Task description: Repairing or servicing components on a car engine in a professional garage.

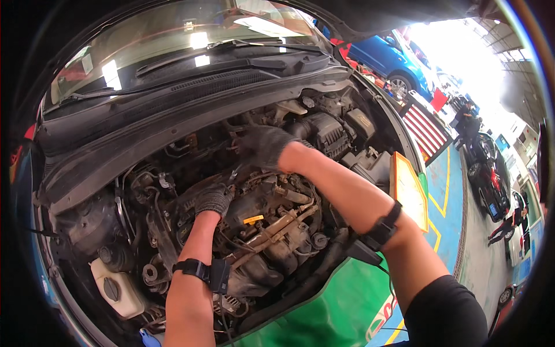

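Observation:
Both my hands reach into the open engine bay, in dark work gloves. My left hand [214, 199] is over the top of the engine [269, 231], its fingers curled together. A small shiny metal piece [235, 172] shows just beyond its fingertips; whether the hand grips it I cannot tell. My right hand [266, 147] is farther back and to the right, behind the engine near the firewall. Motion smears its fingers, and what they touch does not show clearly. A yellow pull handle [252, 220] sits on the engine next to my left wrist.
A pale fluid reservoir [118, 292] stands at the near left. An orange-edged air filter [409, 191] leans at the bay's right side. A green fender cover [324, 306] drapes the front edge. Beyond are a tool cabinet [425, 130], a blue car [384, 58] and people [466, 124].

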Available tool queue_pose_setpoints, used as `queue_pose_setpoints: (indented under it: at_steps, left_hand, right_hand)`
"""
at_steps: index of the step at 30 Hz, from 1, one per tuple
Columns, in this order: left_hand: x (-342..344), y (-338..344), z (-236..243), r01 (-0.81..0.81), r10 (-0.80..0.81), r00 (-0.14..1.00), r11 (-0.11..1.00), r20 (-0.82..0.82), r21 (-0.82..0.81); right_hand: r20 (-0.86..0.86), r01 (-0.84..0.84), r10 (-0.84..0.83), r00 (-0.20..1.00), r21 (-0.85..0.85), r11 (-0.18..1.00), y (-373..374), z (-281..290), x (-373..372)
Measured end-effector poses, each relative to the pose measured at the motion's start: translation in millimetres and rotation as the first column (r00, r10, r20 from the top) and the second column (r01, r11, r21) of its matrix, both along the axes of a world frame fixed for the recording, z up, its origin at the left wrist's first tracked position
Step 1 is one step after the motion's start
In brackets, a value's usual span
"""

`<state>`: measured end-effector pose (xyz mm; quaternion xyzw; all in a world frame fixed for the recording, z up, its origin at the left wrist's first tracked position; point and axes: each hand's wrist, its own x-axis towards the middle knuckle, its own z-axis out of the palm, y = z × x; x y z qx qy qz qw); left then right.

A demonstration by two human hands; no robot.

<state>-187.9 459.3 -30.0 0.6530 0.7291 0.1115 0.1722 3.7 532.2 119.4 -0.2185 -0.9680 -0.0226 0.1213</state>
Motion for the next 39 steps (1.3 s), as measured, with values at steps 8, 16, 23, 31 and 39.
queue_pose_setpoints:
  at_steps: [8,16,23,31,39]
  left_hand:
    - [-8.6,4.2,-31.1,-0.078,0.082,0.995,0.994,-0.056,0.072]
    - [9.5,38.4,-33.8,-0.065,0.03,0.98,0.982,0.199,0.175]
    - [53.8,31.7,-18.1,0.081,-0.079,0.997,0.994,-0.018,0.077]
    - [65.9,-11.7,4.2,0.143,-0.139,0.989,0.985,0.047,-0.098]
    - [62.6,5.3,-3.2,0.059,-0.059,0.99,0.998,0.127,-0.002]
  right_hand:
    - [-0.321,0.425,-0.847,0.423,-0.756,0.499,-107.1,-17.8,164.1]
    - [-0.46,-0.067,-0.87,0.177,-0.888,0.456,-78.7,-57.0,171.4]
    - [-0.149,0.518,-0.618,0.772,-0.415,0.748,-5.4,-31.7,82.5]
    - [0.162,0.27,-0.265,0.951,-0.006,0.963,50.5,-38.2,5.7]
    - [0.55,0.139,-0.257,0.795,0.247,0.959,54.9,-33.3,-23.2]
